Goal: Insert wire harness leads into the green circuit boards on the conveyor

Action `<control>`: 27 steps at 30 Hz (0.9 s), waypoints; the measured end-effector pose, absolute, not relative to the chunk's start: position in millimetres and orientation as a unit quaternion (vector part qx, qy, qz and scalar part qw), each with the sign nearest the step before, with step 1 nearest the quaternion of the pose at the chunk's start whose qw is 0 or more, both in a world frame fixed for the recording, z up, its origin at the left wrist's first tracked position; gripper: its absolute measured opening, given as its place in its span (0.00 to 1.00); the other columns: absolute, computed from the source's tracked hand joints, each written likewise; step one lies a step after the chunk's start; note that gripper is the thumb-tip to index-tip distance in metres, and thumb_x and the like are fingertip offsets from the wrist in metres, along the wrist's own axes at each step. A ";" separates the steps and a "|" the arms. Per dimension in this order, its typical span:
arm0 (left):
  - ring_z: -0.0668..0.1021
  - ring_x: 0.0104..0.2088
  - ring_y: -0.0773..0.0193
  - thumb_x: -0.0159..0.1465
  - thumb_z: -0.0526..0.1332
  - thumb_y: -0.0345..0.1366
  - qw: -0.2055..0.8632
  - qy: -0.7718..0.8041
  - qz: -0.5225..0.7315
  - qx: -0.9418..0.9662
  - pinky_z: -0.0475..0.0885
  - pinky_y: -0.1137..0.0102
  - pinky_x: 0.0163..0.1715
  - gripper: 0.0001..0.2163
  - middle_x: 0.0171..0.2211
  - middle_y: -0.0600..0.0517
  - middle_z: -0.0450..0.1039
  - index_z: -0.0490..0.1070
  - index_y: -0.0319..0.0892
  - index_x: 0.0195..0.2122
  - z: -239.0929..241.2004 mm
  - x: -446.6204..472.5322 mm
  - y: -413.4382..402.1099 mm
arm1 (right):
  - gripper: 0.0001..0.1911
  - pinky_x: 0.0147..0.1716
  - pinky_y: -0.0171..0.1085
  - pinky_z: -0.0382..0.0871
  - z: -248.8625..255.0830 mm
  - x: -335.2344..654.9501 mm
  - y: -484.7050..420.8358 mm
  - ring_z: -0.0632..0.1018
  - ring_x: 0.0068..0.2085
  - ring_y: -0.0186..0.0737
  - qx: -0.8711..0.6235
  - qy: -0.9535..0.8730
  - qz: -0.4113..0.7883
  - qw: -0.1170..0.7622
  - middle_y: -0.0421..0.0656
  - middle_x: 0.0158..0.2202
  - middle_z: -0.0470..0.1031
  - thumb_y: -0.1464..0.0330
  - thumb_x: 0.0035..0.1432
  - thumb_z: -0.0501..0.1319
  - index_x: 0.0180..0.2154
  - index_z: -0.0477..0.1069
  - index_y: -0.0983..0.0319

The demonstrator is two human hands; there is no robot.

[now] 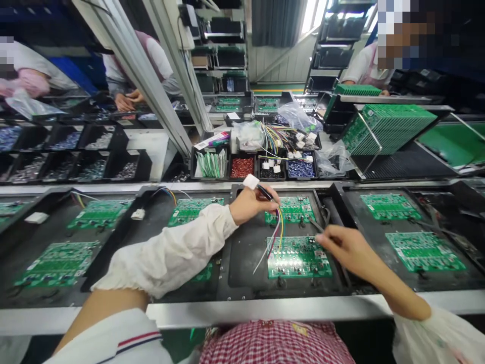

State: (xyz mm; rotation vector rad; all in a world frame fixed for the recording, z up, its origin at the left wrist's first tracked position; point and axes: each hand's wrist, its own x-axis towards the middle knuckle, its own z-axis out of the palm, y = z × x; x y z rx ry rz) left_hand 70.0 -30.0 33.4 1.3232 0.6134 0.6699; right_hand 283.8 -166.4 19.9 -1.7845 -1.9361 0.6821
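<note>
My left hand (248,205) is closed on a wire harness (281,222) by its black-sleeved part. The harness's white connector (250,181) sticks up above my fingers, and its loose yellow, white and purplish wires hang down over a green circuit board (299,260). At that board's upper right, my right hand (343,245) is pinched closed. A thin dark grey piece (316,225) shows at its fingertips, too unclear to name. Behind, a second circuit board (293,208) lies in the same black tray (242,273), partly covered by my left hand and the wires.
Neighbouring trays hold more boards (424,251), (56,263). Beyond the rail stand bins of red parts (242,167), blue parts (300,168) and bundled harnesses (276,136). A rack of green boards (394,126) is at right. Metal posts (151,86) rise at left; co-workers sit opposite.
</note>
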 end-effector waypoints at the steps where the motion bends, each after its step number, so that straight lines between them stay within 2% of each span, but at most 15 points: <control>1: 0.75 0.24 0.67 0.45 0.66 0.34 0.717 0.280 0.273 0.577 0.72 0.68 0.28 0.11 0.24 0.52 0.70 0.67 0.36 0.27 30.9 67.5 -36.2 | 0.15 0.23 0.34 0.61 26.7 278.1 -153.0 0.68 0.23 0.34 -0.639 -0.687 0.254 0.235 0.39 0.21 0.68 0.59 0.55 0.53 0.25 0.67 0.61; 3: 0.75 0.24 0.66 0.44 0.67 0.35 0.744 0.290 0.253 0.547 0.72 0.68 0.28 0.12 0.23 0.53 0.69 0.66 0.36 0.27 27.8 65.5 -42.1 | 0.12 0.24 0.33 0.62 33.8 261.6 -127.7 0.70 0.26 0.33 -0.601 -0.690 0.304 0.266 0.40 0.26 0.70 0.59 0.52 0.56 0.31 0.69 0.62; 4: 0.75 0.24 0.67 0.44 0.67 0.35 0.747 0.296 0.255 0.537 0.72 0.68 0.28 0.13 0.22 0.53 0.69 0.66 0.35 0.27 26.8 65.1 -42.7 | 0.12 0.24 0.33 0.62 34.3 252.5 -117.1 0.70 0.25 0.33 -0.580 -0.694 0.338 0.262 0.40 0.25 0.70 0.59 0.51 0.57 0.31 0.69 0.62; 9: 0.74 0.24 0.68 0.42 0.68 0.33 0.739 0.343 0.289 0.502 0.73 0.71 0.26 0.13 0.22 0.53 0.69 0.68 0.34 0.27 20.7 54.6 -37.9 | 0.14 0.16 0.29 0.56 22.2 225.7 -97.6 0.64 0.16 0.27 -0.526 -0.663 0.484 0.223 0.34 0.13 0.63 0.59 0.52 0.56 0.23 0.65 0.63; 14: 0.75 0.26 0.68 0.44 0.68 0.32 0.737 0.365 0.340 0.456 0.74 0.67 0.29 0.13 0.23 0.54 0.69 0.67 0.35 0.28 12.3 33.4 -29.6 | 0.11 0.17 0.30 0.62 6.4 226.1 -96.2 0.69 0.16 0.30 -0.502 -0.640 0.557 0.168 0.36 0.14 0.68 0.63 0.50 0.58 0.22 0.66 0.63; 16: 0.75 0.26 0.68 0.45 0.67 0.31 0.734 0.370 0.359 0.442 0.74 0.66 0.30 0.12 0.23 0.54 0.69 0.65 0.35 0.28 9.6 27.5 -23.9 | 0.10 0.19 0.32 0.66 -2.3 224.1 -80.8 0.72 0.18 0.32 -0.530 -0.642 0.515 0.205 0.39 0.16 0.71 0.64 0.51 0.57 0.23 0.66 0.63; 19: 0.76 0.26 0.66 0.48 0.65 0.30 0.736 0.364 0.379 0.428 0.74 0.65 0.31 0.11 0.23 0.54 0.70 0.62 0.36 0.28 4.7 22.6 -13.6 | 0.06 0.24 0.33 0.69 -18.9 219.1 -45.4 0.75 0.22 0.34 -0.584 -0.650 0.383 0.300 0.40 0.19 0.73 0.68 0.51 0.57 0.25 0.67 0.63; 22: 0.76 0.27 0.67 0.50 0.64 0.29 0.731 0.357 0.407 0.416 0.73 0.65 0.33 0.10 0.22 0.55 0.69 0.60 0.37 0.27 -0.9 20.3 -5.2 | 0.03 0.25 0.33 0.69 -35.2 216.0 -19.8 0.75 0.22 0.35 -0.592 -0.663 0.337 0.311 0.39 0.19 0.72 0.70 0.49 0.58 0.26 0.67 0.63; 27: 0.76 0.25 0.67 0.52 0.62 0.28 0.728 0.359 0.408 0.418 0.73 0.65 0.32 0.09 0.21 0.56 0.68 0.59 0.38 0.28 -5.1 20.2 1.9 | 0.06 0.24 0.33 0.69 -46.4 217.4 -16.8 0.75 0.22 0.35 -0.594 -0.680 0.307 0.301 0.39 0.18 0.72 0.66 0.50 0.58 0.25 0.66 0.62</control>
